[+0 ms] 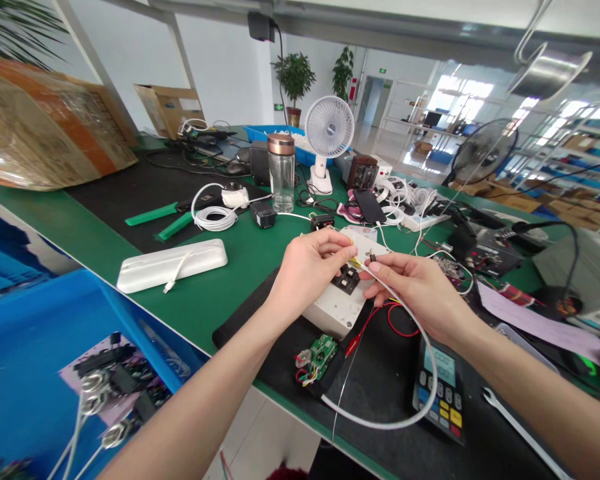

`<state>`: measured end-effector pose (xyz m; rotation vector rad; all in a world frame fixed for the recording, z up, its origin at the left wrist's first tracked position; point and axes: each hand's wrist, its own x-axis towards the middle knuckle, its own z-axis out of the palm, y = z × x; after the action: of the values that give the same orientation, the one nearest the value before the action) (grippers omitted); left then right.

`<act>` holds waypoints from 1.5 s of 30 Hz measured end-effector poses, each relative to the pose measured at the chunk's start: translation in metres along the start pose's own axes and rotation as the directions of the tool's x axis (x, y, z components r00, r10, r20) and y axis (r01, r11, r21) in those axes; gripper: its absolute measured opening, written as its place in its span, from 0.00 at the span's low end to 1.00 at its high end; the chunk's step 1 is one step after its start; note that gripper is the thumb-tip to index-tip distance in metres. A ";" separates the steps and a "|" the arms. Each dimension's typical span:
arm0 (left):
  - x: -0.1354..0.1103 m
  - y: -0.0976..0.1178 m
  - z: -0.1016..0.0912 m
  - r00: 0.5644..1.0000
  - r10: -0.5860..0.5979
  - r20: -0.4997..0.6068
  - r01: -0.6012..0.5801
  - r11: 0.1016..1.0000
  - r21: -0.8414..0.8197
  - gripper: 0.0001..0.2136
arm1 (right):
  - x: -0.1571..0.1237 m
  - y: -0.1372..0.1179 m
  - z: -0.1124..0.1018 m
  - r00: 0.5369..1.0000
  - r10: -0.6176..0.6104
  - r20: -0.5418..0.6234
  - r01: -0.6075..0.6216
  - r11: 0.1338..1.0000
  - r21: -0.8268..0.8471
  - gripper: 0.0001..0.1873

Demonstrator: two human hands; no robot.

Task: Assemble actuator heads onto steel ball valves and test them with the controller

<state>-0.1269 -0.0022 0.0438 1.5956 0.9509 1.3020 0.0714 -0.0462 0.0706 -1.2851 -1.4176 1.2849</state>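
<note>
On the green table (257,257), a pale box (336,311) sits under both hands. L hand (311,267) pinches; R hand (416,287) curls in, can't tell on what. White cable (380,425) slants from btwn them down past R hand, then bends back L to a green board (323,353). Its yellow wires (354,261) are in L tips, so L's nearer.

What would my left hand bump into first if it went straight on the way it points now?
Probably your right hand, just across from your left hand, beyond the yellow wires it pinches. Depth is unclear in this single view, so it might pass above or below instead.
</note>
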 end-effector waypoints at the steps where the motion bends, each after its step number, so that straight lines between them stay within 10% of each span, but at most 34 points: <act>1: 0.000 0.000 0.000 1.000 0.008 0.002 -0.008 1.000 0.016 0.09 | 0.000 0.000 0.000 1.000 -0.006 -0.014 0.005 1.000 -0.013 0.24; 36: -0.004 0.001 -0.006 0.993 0.109 0.035 -0.114 0.966 0.230 0.06 | -0.005 0.011 -0.018 0.967 -0.153 -0.205 0.082 0.944 -0.319 0.26; 40: -0.005 0.002 -0.006 0.990 0.141 0.026 -0.143 0.967 0.211 0.07 | -0.019 0.016 -0.031 0.999 0.023 0.040 -0.008 0.935 -0.353 0.23; 45: -0.006 0.002 -0.006 0.992 0.116 0.048 -0.123 0.976 0.180 0.08 | -0.023 0.018 -0.027 0.881 0.167 0.442 0.061 0.888 -0.456 0.16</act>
<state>-0.1340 -0.0072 0.0448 1.8362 0.9882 1.2919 0.1040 -0.0654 0.0585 -1.3719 -2.1504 1.4150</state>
